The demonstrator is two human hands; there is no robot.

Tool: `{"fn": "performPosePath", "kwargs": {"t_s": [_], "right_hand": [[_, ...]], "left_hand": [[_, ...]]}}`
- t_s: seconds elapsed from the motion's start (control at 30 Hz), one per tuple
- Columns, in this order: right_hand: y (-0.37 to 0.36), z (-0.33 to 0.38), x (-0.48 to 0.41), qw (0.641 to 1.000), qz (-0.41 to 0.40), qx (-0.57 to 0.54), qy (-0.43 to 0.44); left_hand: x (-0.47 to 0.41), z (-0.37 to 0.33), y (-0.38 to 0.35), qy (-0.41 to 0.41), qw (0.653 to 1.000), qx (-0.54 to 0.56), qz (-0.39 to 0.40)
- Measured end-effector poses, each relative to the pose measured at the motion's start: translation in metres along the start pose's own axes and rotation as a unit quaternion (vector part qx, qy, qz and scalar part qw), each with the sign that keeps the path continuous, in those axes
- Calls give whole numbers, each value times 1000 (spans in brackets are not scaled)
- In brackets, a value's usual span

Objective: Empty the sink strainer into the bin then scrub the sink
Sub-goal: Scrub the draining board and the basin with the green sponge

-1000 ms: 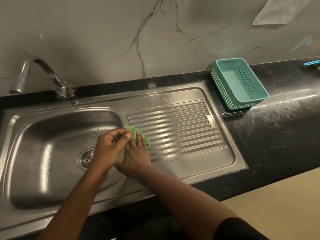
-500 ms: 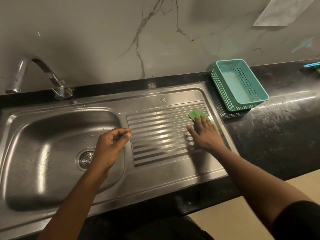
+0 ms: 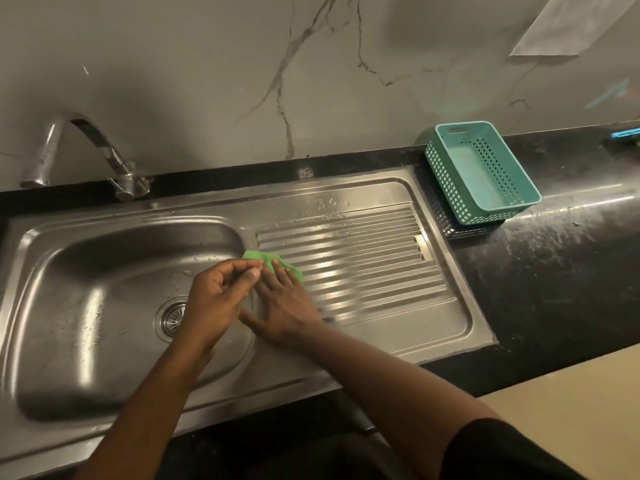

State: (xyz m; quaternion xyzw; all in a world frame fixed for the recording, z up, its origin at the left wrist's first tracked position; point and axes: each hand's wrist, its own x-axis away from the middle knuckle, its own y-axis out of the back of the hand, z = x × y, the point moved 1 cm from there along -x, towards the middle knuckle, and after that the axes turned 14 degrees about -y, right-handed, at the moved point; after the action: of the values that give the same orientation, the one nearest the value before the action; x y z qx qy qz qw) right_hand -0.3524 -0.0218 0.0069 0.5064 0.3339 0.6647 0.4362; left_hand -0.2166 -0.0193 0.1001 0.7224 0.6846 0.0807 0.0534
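Observation:
A steel sink with a round strainer in its drain takes up the left; its ribbed drainboard lies to the right. A green scrub pad lies at the drainboard's left end, beside the basin rim. My right hand presses flat on the pad with straight fingers. My left hand hovers over the basin's right side, fingers loosely curled, thumb near the fingertips, holding nothing that I can see. It partly hides the strainer.
A chrome tap stands at the back left. A teal perforated basket sits on the black counter right of the drainboard. A marble wall rises behind. A paper sheet hangs at the top right.
My right hand slid the green pad from the drainboard's left end to its right end, then back left beside the basin. My left hand stayed over the basin.

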Motion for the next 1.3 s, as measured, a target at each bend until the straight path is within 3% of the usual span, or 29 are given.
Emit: {"fn": "performPosePath", "kwargs": {"t_s": [0.07,0.13,0.27,0.37,0.47,0.57,0.8,0.9,1.03,1.1,1.17,1.2,1.3], "right_hand": [[12,-39,0,993,-7,75,89],[25,-80,1,988,-18,113,100],[48,-170,9,994,-54,54,-78],[68,-231,15,975,-67,12,-210],[69,-222,6,952,-81,-39,-293],[49,-159,-7,929,-109,-81,-344],[-10,5,-6,988,-51,-74,-124],[-3,1,-8,994,-50,-61,-74],[30,-39,0,997,-31,-22,64],[43,-57,8,995,-44,-71,56],[58,-78,14,971,-63,-231,-16],[66,-91,16,935,-69,-341,-62],[87,-137,15,777,-114,-592,-180]], "left_hand": [[0,0,-4,0,1000,4,2],[-1,-1,-8,4,1000,6,6],[-4,0,-12,14,1000,15,11],[-4,1,-15,15,1000,14,15],[-3,3,-15,12,1000,15,16],[-4,3,-12,11,1000,15,14],[-3,0,-6,5,1000,19,-11],[-3,0,-3,0,1000,14,-9],[-2,3,-3,-3,1000,25,-6],[-2,4,-4,-6,1000,23,-1],[-3,4,-6,-5,1000,21,1],[-3,4,-7,-5,1000,22,1],[-4,2,-11,-4,1000,22,6]]}}
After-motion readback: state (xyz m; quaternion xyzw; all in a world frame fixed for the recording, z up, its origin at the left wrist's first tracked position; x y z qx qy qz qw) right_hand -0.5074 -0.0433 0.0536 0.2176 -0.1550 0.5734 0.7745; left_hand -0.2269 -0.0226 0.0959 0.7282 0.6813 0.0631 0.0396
